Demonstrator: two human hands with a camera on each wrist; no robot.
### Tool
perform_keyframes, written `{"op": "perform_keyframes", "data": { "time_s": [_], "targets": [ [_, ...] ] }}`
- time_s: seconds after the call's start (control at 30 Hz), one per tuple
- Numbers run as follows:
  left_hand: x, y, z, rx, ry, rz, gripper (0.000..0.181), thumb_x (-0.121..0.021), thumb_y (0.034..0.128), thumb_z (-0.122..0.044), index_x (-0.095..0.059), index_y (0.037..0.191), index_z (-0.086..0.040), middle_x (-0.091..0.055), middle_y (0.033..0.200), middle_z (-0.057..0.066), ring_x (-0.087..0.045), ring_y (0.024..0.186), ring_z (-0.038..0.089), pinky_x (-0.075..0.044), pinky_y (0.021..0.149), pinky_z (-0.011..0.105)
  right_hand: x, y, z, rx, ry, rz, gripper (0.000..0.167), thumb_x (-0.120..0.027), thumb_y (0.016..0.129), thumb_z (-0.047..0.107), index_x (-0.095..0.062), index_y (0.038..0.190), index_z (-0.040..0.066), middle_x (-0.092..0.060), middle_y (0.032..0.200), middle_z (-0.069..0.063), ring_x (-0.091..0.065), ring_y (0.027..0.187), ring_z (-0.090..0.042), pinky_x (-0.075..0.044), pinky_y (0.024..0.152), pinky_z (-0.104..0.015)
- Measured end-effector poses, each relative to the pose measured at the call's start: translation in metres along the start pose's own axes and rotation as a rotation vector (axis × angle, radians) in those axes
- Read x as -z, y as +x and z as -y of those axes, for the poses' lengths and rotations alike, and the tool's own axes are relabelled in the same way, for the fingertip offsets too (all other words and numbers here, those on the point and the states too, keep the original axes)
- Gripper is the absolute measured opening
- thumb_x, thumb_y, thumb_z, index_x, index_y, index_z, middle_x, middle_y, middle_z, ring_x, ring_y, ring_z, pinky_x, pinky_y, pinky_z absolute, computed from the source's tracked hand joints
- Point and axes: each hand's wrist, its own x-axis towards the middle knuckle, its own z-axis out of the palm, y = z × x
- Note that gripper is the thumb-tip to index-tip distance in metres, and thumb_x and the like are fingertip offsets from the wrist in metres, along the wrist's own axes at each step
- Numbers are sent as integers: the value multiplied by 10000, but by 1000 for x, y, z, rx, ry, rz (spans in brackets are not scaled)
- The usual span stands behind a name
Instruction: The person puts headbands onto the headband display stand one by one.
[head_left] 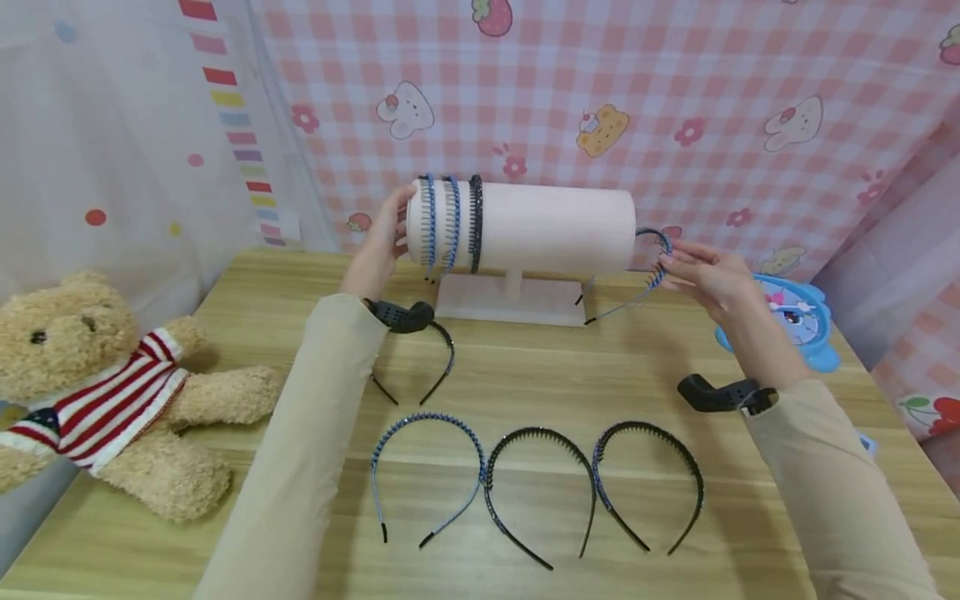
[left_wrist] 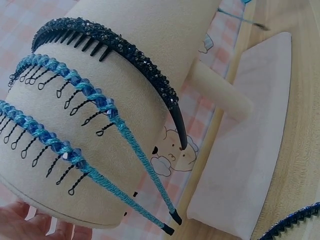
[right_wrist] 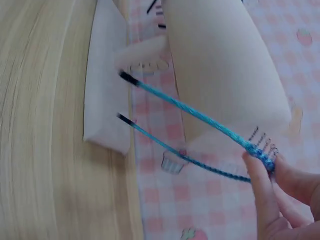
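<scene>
1. Cream cylindrical stand: three blue/black beaded headbands are mounted.
2. Right of it, blue corded headband is pinched by right hand.
3. Left end is touched by left hand, grip unclear.
4. Before it, four headbands remain.

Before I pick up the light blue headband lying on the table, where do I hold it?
I'd pinch the light blue headband at the middle of its arch, from above. It lies flat, curve toward the stand and open ends toward you. Its right side sits right beside a black headband, so probably avoid that side.
</scene>
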Motion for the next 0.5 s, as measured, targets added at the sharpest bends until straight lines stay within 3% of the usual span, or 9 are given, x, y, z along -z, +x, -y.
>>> {"op": "perform_keyframes", "data": {
  "time_s": [0.07, 0.33, 0.5],
  "targets": [
    [0, 0, 1, -1, -2, 1, 278, -487, 869, -445, -533, 1019, -215, -530, 1069, -79, -470, 928, 83, -336, 854, 273, -10, -2, 2, 49, -1, -47, 701, -658, 801, 53, -293, 1398, -3, -615, 837, 69, -656, 747, -39, -534, 684, -217],
    [0, -1, 1, -19, 1, 6, 248, -478, 878, -424, -542, 990, -212, -545, 979, -86, -493, 888, 80, -348, 826, 260, -39, 0, 2, 240, -35, -170, 625, -706, 761, 56, -435, 1322, 1, -597, 844, 43, -629, 711, -54, -535, 629, -219],
    [0, -4, -1, -18, 5, 9, 266, -479, 879, -419, -542, 1020, -203, -543, 994, -83, -495, 891, 82, -350, 831, 263, -50, 7, -3, 395, -212, -202, 519, -670, 788, 25, -495, 1276, 2, -602, 853, 84, -595, 749, -23, -527, 610, -195]
  ]
}}
